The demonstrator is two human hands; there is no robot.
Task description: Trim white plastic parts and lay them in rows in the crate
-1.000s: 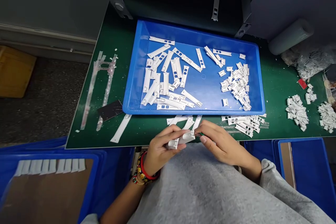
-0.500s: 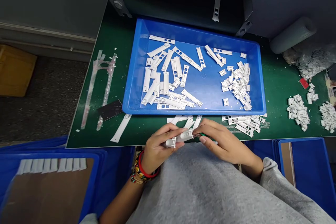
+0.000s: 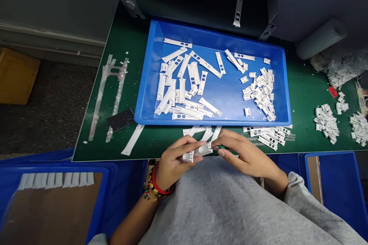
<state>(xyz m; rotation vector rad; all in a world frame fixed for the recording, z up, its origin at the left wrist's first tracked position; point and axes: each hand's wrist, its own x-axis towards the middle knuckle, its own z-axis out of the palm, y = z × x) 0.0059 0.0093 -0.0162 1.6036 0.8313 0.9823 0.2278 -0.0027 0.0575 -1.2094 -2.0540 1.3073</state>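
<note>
Left hand: your left hand (image 3: 174, 164) is closing firmly around a white plastic part (image 3: 195, 155), fingers curling over it from the near side.

Right hand: your right hand (image 3: 245, 155) is pinching in at the far end of the part, nearly shut, and a small green item (image 3: 220, 147) is showing at the fingertips. You're hiding too much of it to tell what it is or whether you've got hold of it.

Part position: you're keeping it up off the bench, between your hands, just in front of the bench edge.

Handling: it's looking light and fairly stiff, though the thin ends may snap or flex, and smooth plastic could slip.

Best hold: you'd do well gripping the thicker body, away from the thin end.

Tray: a blue plastic tray (image 3: 212, 34) is sitting ahead of you, holding long slotted strips (image 3: 184, 69) and a heap of small white clips (image 3: 258, 92).

Bench: the green-topped bench (image 3: 304, 99) is carrying more clips in a pile (image 3: 326, 122) off to your right.

Lap: your grey sweater (image 3: 218, 206) is filling the bottom of the view.
</note>
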